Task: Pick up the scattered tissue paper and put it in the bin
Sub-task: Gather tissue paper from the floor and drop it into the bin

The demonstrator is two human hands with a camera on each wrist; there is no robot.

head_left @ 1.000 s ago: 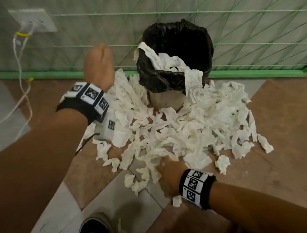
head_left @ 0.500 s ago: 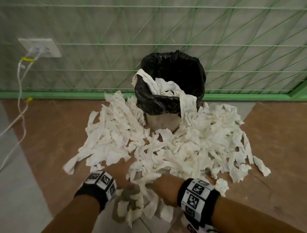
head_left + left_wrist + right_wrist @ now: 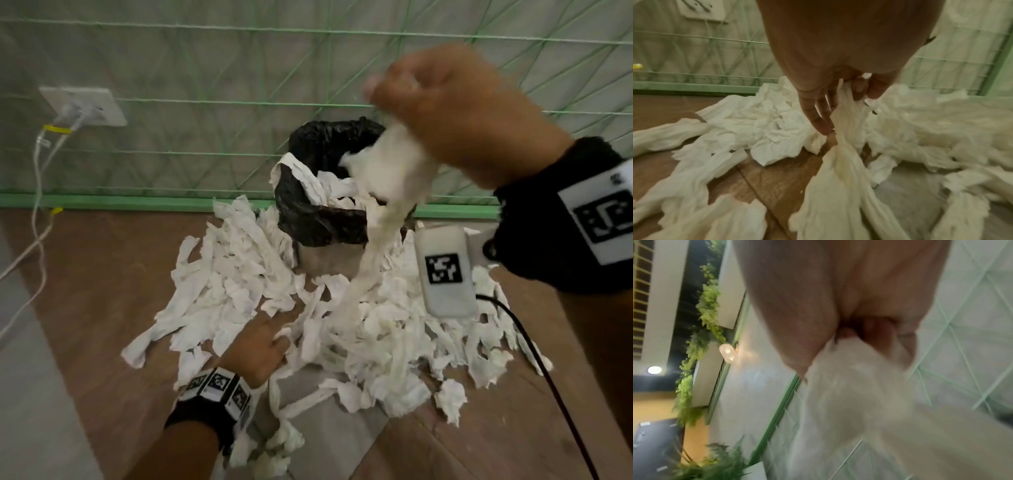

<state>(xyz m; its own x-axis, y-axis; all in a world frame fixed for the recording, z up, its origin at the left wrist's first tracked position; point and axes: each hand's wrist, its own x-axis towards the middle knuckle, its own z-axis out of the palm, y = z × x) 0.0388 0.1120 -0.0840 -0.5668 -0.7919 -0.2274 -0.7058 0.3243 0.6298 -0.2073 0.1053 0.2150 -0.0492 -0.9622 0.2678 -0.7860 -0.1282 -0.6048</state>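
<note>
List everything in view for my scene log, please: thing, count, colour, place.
tissue strips: many, white, scattered on the floor around the bin
tissue bunch: one, white, gripped and lifted near the bin, its tail hanging to the pile
bin: one, black liner, by the wall, some tissue inside
wall socket: one, white, on the wall at left, white cables plugged in
floor: brown and grey
wristbands: two, black with white markers
right hand: raised, grips the bunch
left hand: low, pinches tissue on the pile
</note>
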